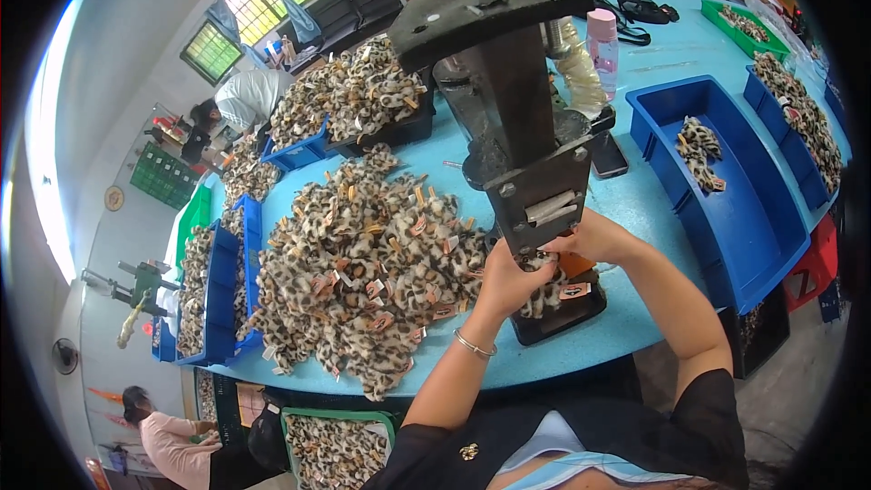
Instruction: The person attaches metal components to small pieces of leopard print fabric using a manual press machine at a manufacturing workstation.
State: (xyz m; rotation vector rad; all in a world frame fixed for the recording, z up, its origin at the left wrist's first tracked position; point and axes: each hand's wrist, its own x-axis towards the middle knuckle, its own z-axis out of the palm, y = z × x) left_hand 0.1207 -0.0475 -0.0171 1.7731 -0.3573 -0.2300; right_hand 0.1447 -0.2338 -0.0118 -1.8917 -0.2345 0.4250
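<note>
A leopard-print plush piece (pixel 542 298) lies under the head of a black bench press (pixel 519 95), above its dark base (pixel 567 316). An orange-and-white label hangs from the plush on its right side. My left hand (pixel 510 279) grips the plush from the left, thumb on top. My right hand (pixel 594 238) reaches in from the right, its fingers closed at the plush just below the press head. The press and the hands hide part of the fingertips. Left of my left hand spreads a large heap of similar plush pieces (pixel 363 254), many with small tags.
To the right, a blue bin (pixel 758 245) holds a few plush pieces (pixel 699 152). A phone (pixel 609 156) and a pink-capped bottle (pixel 601 50) sit behind the press. Filled blue bins (pixel 218 299) line the left edge. A green-rimmed crate (pixel 340 415) stands below the table. Other people work nearby.
</note>
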